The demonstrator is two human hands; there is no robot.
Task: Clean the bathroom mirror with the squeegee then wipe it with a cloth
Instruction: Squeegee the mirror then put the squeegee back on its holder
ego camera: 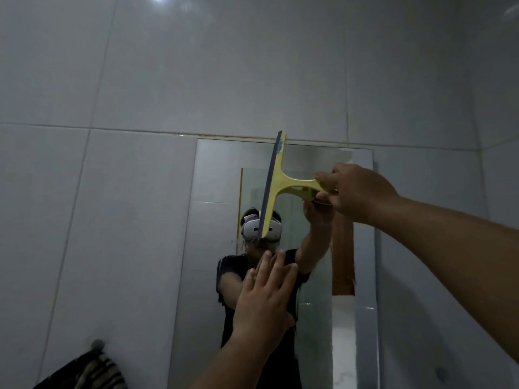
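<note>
Squeegee at the top of the mirror

We grip the squeegee (276, 182) in our right hand (355, 192), blade near the mirror (213, 197) top; our left hand (265, 299), fingers spread, seems pressed flat lower down. Squeegeeing looks barely underway; cloth wiping remains.

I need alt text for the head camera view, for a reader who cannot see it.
A right hand holds a yellow squeegee by its handle, blade nearly vertical against the top of a wall mirror. The left hand is raised, fingers spread, before the glass. A striped cloth hangs at lower left.
</note>
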